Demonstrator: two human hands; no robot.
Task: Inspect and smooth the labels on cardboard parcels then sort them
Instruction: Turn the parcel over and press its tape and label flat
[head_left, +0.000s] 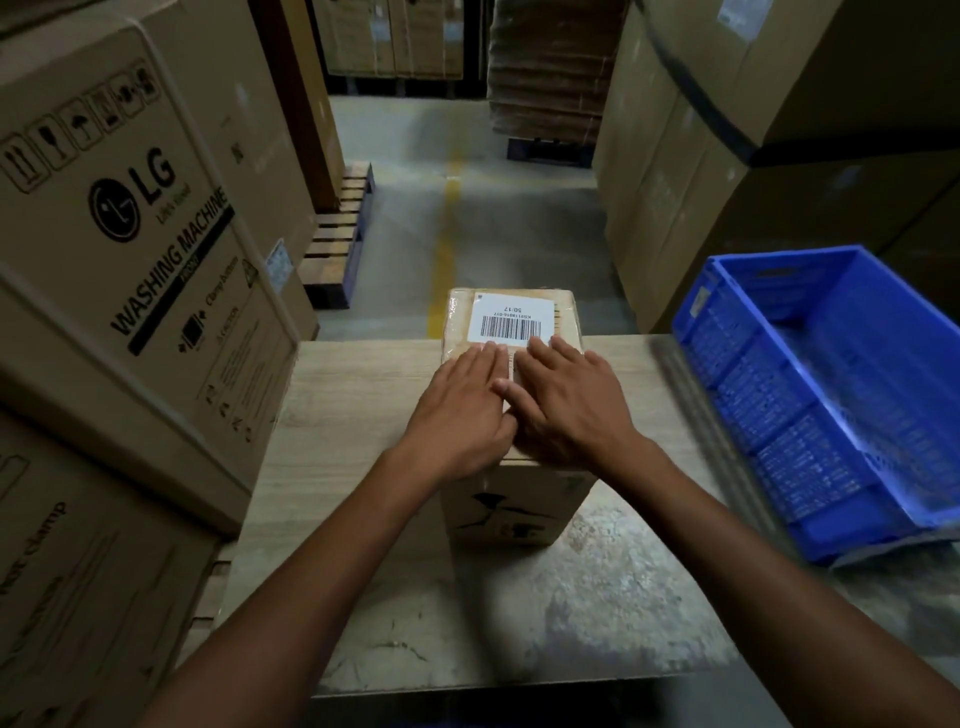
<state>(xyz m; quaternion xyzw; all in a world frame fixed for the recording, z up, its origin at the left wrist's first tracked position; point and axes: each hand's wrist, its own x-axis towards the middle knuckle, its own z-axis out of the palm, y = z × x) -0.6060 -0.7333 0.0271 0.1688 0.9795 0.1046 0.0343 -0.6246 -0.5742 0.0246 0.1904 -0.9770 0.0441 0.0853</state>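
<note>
Left grip (462, 405): flat and unclenched, fingers straight and together, pressing on the top of the parcel (519, 506), clasping nothing; fingertips at the near edge of the label (511, 314).
Right grip (566, 400): likewise flat with straight fingers on the parcel top, just beside the left grip and touching it at the thumbs; fingertips at the label's near right corner.
Parcel: cardboard box standing mid-desk, reaching the far edge of the desk (353, 415); dark print on the near face, clear tape across the top.
Label: white, with barcode and small text, stuck on the far half of the parcel top.
Crate (779, 395): blue plastic, on the right of the desk, apart from the parcel, blurred.
Washing-machine carton (130, 234): large, left of the desk, stacked on another carton.
Floor (405, 171): grey, beyond the desk, with a yellow line (444, 249) running far.
Pallet (337, 234): far left, on the floor.
Tall cartons (727, 182): far right, behind the crate.
</note>
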